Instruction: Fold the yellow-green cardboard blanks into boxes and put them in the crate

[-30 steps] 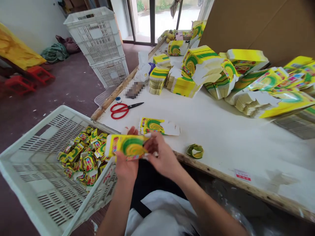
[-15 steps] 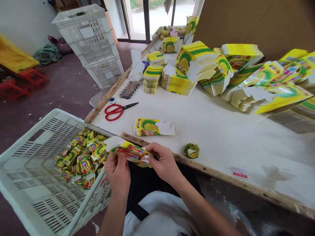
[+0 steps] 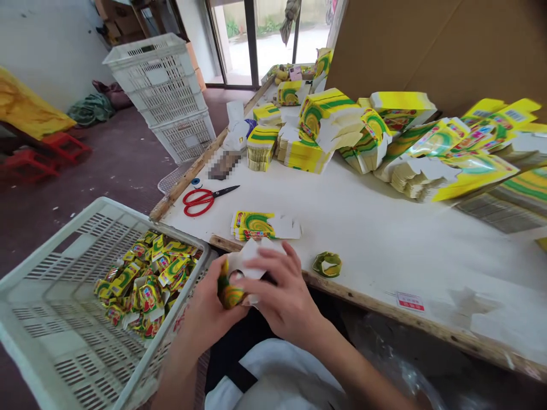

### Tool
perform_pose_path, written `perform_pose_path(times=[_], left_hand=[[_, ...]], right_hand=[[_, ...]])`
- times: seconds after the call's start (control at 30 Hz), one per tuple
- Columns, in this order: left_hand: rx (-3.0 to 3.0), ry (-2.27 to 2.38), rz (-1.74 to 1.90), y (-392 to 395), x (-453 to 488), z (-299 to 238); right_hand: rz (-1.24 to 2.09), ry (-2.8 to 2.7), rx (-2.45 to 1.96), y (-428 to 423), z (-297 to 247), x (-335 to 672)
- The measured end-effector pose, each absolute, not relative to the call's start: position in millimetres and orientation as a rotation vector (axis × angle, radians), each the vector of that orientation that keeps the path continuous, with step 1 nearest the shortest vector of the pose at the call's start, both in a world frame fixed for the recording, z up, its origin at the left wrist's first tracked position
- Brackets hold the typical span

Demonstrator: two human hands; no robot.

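Observation:
A small yellow and green cardboard carton (image 3: 233,295) is in my left hand (image 3: 208,307), whose fingers and thumb wrap round its printed body. Its white end flaps (image 3: 252,253) stand up, unfolded. My right hand (image 3: 284,293) grips the carton at the flap end, with its fingers across the flaps, somewhat blurred. Just beyond my hands, a small stack of flattened cartons (image 3: 265,226) lies on the white table (image 3: 367,228). To my left, a pale plastic crate (image 3: 51,353) holds a heap of small folded cartons (image 3: 149,279).
Red-handled scissors (image 3: 205,200) lie at the table's left side. A green ring-shaped roll (image 3: 327,264) sits near the wooden front edge (image 3: 363,300). Bundles of flat cartons (image 3: 303,151) line the back. White crates (image 3: 171,97) are stacked on the floor beyond.
The carton has turned so its open flap end faces up. My right hand has moved from its printed end onto the flaps. The view has tilted slightly upward.

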State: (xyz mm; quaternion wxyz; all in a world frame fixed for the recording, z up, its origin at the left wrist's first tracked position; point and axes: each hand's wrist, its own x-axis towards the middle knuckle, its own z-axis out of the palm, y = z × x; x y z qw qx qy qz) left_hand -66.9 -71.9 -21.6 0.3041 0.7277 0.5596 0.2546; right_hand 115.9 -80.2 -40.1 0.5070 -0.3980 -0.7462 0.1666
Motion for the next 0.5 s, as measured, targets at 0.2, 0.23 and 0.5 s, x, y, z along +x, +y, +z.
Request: perform_pose_path(times=[0.2,0.23,0.5], left_hand=[[2.062,1.526,0.833,-84,-46,-42],[2.114,1.503,0.839,-86,-45,-43],[2.203,1.419,0.775,-80,-44,-44]], right_hand=[[1.331,-1.162,-0.975,-82,-55,103],[1.491,-1.089,-0.915,-81,-56,102],[1.536,-1.266,-0.876,-77,-53,107]])
